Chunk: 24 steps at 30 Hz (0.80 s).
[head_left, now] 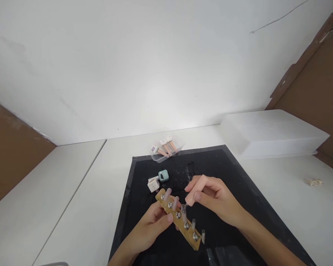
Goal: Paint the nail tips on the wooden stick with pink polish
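Observation:
My left hand point(157, 221) is closed around a gold-coloured nail tip display strip point(180, 222), which slants down to the right. Several clear to pale pink false nail tips point(183, 213) stand up from round metal bases along it. My right hand point(218, 197) pinches a pink nail polish brush cap point(196, 190). The brush end points down at the middle nail tip; whether the bristles touch it I cannot tell. Just beyond the strip lie a small white bottle point(153, 184) and a teal bottle point(163, 176).
A black mat point(144, 170) covers the white table point(100, 207). At its back edge a clear plastic tray point(157, 158) holds three white bottles with pink caps point(166, 146). A white box point(277, 133) stands at the right, with a small beige item point(315, 182) in front.

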Each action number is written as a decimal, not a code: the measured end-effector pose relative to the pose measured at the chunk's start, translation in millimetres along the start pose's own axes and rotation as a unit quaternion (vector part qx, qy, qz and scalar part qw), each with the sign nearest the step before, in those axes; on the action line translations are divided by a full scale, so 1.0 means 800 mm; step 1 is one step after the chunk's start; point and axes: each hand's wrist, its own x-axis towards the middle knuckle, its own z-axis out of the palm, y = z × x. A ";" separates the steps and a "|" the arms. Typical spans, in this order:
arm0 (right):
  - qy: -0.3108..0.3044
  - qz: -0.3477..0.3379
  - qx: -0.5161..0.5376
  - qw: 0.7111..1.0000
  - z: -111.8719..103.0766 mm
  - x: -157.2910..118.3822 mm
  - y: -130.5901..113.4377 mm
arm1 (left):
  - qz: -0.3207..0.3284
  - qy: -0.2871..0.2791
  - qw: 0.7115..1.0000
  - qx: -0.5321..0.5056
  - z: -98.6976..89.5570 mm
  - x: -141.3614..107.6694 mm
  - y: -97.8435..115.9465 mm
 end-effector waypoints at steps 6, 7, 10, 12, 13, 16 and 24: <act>-0.011 -0.016 0.020 1.000 -0.002 0.000 0.000 | 0.023 -0.038 0.998 -0.048 0.010 0.003 0.010; -0.026 -0.026 0.025 0.999 -0.001 0.000 0.000 | 0.021 -0.038 0.998 -0.055 0.010 0.003 0.010; -0.037 -0.036 0.018 0.998 0.001 -0.001 -0.001 | 0.021 -0.044 0.997 -0.067 0.009 0.003 0.010; -0.017 -0.022 0.015 1.000 0.001 -0.001 -0.001 | 0.027 -0.060 0.996 -0.066 0.008 0.003 0.009; -0.005 -0.015 0.017 1.000 0.001 -0.002 0.000 | 0.029 -0.069 0.995 -0.064 0.008 0.004 0.009; -0.001 -0.015 0.035 0.999 0.000 -0.003 0.001 | 0.033 -0.078 0.994 -0.068 0.008 0.005 0.009; -0.009 -0.012 0.024 1.000 0.003 -0.003 0.002 | 0.024 -0.075 0.992 -0.095 0.012 0.004 0.012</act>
